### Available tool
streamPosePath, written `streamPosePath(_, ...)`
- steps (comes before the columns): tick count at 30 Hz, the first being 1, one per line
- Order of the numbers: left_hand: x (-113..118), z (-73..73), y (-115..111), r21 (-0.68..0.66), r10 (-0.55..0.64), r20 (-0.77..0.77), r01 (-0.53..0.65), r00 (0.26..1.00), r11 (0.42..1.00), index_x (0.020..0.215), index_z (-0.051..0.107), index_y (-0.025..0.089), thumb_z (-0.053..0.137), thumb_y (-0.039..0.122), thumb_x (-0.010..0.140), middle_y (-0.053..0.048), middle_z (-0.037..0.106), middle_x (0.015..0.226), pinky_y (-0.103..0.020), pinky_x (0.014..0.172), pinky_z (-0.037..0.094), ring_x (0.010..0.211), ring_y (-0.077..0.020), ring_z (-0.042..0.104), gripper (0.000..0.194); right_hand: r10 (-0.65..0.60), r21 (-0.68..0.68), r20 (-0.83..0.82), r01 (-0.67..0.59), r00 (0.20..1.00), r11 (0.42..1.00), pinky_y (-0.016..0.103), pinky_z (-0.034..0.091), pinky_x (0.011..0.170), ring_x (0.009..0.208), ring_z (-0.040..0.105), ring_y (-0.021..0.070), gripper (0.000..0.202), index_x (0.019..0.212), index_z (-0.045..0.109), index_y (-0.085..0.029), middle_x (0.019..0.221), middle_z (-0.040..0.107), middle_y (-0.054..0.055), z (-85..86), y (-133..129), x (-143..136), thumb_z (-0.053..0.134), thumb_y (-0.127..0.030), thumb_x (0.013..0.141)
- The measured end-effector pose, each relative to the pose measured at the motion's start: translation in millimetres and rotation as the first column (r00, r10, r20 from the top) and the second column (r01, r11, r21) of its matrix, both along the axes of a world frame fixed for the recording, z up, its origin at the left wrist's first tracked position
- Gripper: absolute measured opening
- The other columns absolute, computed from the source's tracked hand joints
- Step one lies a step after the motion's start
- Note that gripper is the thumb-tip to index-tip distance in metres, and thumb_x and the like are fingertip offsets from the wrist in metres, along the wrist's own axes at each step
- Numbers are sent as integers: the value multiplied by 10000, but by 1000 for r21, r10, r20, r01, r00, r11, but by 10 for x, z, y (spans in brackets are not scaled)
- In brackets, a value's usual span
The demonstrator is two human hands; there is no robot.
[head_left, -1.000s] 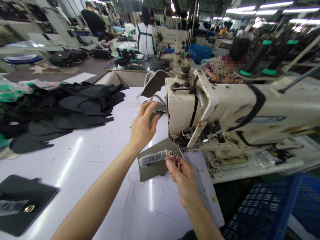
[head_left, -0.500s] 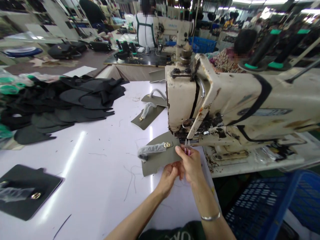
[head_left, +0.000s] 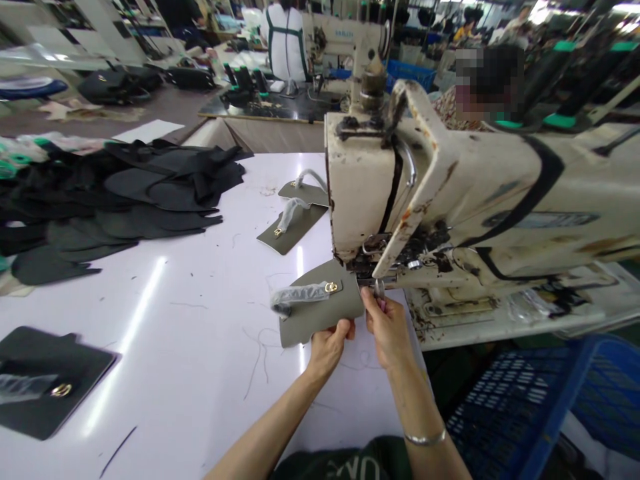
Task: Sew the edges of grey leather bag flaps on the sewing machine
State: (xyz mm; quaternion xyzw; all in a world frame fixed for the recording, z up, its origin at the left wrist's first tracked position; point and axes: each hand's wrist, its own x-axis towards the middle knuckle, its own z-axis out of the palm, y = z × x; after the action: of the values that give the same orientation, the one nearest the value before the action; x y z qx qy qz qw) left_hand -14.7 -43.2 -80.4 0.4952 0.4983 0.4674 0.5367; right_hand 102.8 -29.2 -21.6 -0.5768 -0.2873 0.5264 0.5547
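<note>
An olive-grey bag panel (head_left: 320,316) lies by the needle end of the sewing machine (head_left: 380,200). Its handle (head_left: 303,293) is wrapped in clear plastic, and gold hardware shows at one end. Pinching the panel's near edge is my left hand (head_left: 327,343), thumb on top and fingers partly hidden. My right hand (head_left: 387,327) is closed around small scissors (head_left: 380,293) with a pinkish grip, blades pointing up. Its thumb and forefinger are at the panel's right edge; whether they touch it I cannot tell.
Two more handled panels (head_left: 293,230) lie beyond, and a dark one (head_left: 55,380) sits at left. Black cut pieces (head_left: 120,200) are heaped at the back left. Loose threads lie on the white table (head_left: 200,373). A blue crate (head_left: 520,400) stands at lower right. A person (head_left: 285,43) is at the back.
My hands have drawn apart a little. The left now grips the panel's near edge, and the right has shifted slightly right with the scissors. The view has shifted a little.
</note>
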Motion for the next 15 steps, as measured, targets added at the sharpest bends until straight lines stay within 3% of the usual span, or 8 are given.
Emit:
streamPosePath(3, 8, 16, 9, 5, 15, -7, -15, 1000, 1000, 531, 507, 198, 515, 586, 908, -19, 520, 575, -272, 667, 433, 600, -158, 521, 540, 59, 30, -30, -59, 998, 998, 229, 189, 467, 508, 190, 60, 368, 723, 661, -138, 552, 291, -82, 27, -9, 61, 764, -488, 776)
streamPosePath(5, 5, 21, 9, 4, 16, -12, -15, 1000, 1000, 541, 503, 198, 505, 560, 927, -12, 515, 580, -270, 680, 424, 603, -153, 514, 529, 74, 36, -43, -73, 996, 997, 228, 216, 480, 508, 230, 62, 348, 846, 746, -120, 555, 352, -72, 60, -13, 85, 779, -456, 762)
streamPosePath(11, 32, 50, -28, -58, 34, 50, -31, 998, 998, 600, 530, 188, 488, 501, 970, 1, 507, 601, -273, 680, 388, 619, -143, 490, 487, 68, 12, -4, -68, 998, 998, 226, 286, 515, 528, 351, 71, 313, 858, 788, -118, 578, 487, -37, 91, -36, 130, 786, -414, 755)
streamPosePath(15, 49, 110, -59, -127, 73, 98, -60, 993, 990, 586, 534, 184, 540, 502, 947, -4, 515, 596, -276, 662, 395, 613, -146, 498, 481, 77, 22, 174, -82, 982, 996, 232, 367, 575, 607, 493, 112, 288, 816, 798, -142, 640, 609, -3, 88, -35, 177, 759, -426, 793)
